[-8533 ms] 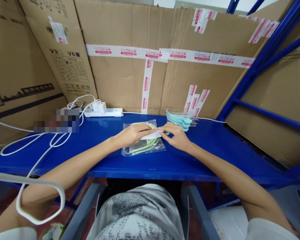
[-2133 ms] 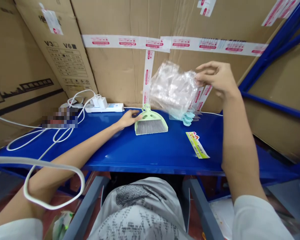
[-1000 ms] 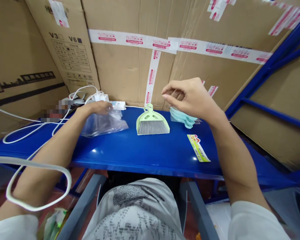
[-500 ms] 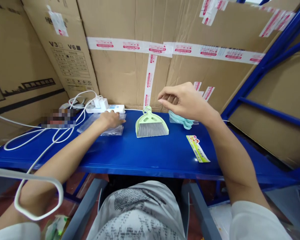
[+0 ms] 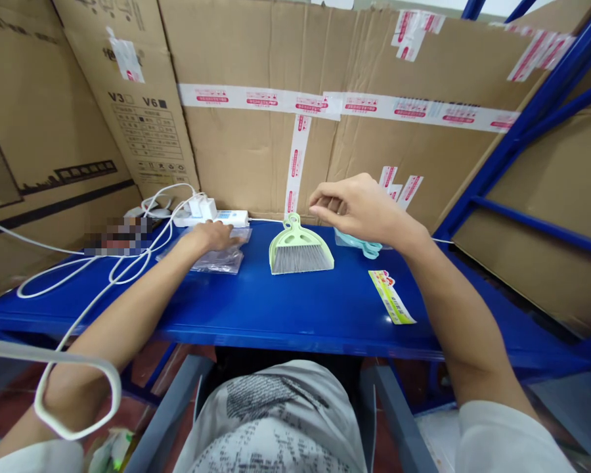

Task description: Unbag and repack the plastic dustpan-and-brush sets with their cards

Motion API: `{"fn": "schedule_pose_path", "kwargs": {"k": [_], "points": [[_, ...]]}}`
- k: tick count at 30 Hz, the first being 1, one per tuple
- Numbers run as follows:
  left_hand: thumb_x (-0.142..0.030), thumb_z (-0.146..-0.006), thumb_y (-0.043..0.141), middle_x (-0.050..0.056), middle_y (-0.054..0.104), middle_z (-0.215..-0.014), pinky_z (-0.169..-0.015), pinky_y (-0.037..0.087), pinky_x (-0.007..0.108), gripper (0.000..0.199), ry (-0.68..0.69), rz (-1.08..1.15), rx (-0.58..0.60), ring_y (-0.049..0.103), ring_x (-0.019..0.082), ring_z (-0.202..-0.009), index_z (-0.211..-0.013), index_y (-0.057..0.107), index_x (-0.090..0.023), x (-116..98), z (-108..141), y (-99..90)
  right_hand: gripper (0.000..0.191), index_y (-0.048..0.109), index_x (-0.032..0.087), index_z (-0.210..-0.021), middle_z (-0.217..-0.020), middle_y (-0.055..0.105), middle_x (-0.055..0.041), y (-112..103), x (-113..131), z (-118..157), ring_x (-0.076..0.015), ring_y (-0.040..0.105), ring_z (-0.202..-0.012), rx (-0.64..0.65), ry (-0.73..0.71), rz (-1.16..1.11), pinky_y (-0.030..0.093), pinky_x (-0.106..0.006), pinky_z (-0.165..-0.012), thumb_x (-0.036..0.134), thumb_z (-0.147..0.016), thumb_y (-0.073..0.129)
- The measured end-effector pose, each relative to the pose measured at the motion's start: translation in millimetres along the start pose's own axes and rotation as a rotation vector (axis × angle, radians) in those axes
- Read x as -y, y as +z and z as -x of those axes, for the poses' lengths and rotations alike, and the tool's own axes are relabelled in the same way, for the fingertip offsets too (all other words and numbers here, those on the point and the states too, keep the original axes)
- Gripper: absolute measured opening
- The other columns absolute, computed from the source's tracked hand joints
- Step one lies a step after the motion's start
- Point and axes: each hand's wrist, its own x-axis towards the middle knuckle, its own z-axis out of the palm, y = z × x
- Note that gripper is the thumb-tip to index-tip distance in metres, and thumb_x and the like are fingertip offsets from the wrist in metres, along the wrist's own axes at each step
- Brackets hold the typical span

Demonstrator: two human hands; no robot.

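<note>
My left hand [image 5: 213, 235] lies spread on clear plastic bags [image 5: 221, 260] at the left of the blue table [image 5: 276, 315]. My right hand [image 5: 347, 205] is raised above the table, fingers curled in toward the thumb; whether anything is between them is hidden. Below and left of it, a light green dustpan [image 5: 300, 235] with a grey-bristled brush [image 5: 301, 259] lies on the table. Light blue plastic pieces [image 5: 362, 246] rest under my right wrist, partly covered by it. A yellow and white card [image 5: 391, 299] lies near the right forearm.
A white power strip [image 5: 234, 218] with plugs stands at the back left, and loose white cables [image 5: 128, 259] spread over the left side. Cardboard [image 5: 246, 157] walls rise behind the table. A blue metal frame [image 5: 492, 157] slants at the right.
The view has shifted slightly, so the table and cardboard sit a little lower in the picture. Both hands hold nearly the same poses; my right hand appears slightly lower.
</note>
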Motion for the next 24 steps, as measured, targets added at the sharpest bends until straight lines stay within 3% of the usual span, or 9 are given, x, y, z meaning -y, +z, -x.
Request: {"fn": "schedule_pose_path", "kwargs": {"k": [3,7,16,24], "points": [[-0.063,-0.101,0.046,0.030,0.063,-0.144,-0.106,0.048,0.055,0.072,-0.049,-0.092,-0.044,0.058,0.048,-0.135,-0.148,0.059,-0.010,-14.7,5.0,3.8,0.021,0.076,0.021,-0.099,-0.083,0.078,-0.0026,1.3,-0.6,-0.2,-0.0200,0.070,-0.080,0.009,0.007,0.013,0.043,-0.035,-0.085,0.033,-0.098,0.059],[-0.047,-0.094,0.061,0.030,0.065,-0.140,-0.103,0.051,0.049,0.063,-0.079,-0.046,-0.022,0.064,0.044,-0.129,-0.145,0.058,-0.010,-30.8,3.3,11.7,0.021,0.076,0.022,-0.100,-0.086,0.079,-0.0027,3.3,-1.3,-0.7,-0.0201,0.070,-0.081,0.021,0.004,0.022,0.042,-0.035,-0.084,0.034,-0.098,0.059],[-0.022,-0.081,0.062,0.033,0.069,-0.132,-0.093,0.058,0.043,0.058,-0.098,-0.017,0.068,0.071,0.042,-0.121,-0.136,0.064,-0.004,-7.0,-8.3,8.7,0.022,0.077,0.022,-0.101,-0.088,0.080,-0.0032,3.3,0.0,-1.0,-0.0207,0.070,-0.083,0.042,0.016,0.015,0.042,-0.035,-0.083,0.034,-0.097,0.059],[-0.023,-0.079,0.059,0.030,0.071,-0.131,-0.091,0.058,0.038,0.061,-0.065,-0.036,0.061,0.071,0.039,-0.122,-0.136,0.065,-0.006,-9.7,-8.6,11.2,0.020,0.077,0.023,-0.100,-0.090,0.080,-0.0028,5.2,1.4,-2.1,-0.0212,0.070,-0.083,0.073,0.027,0.025,0.043,-0.033,-0.078,0.036,-0.098,0.061]]}}
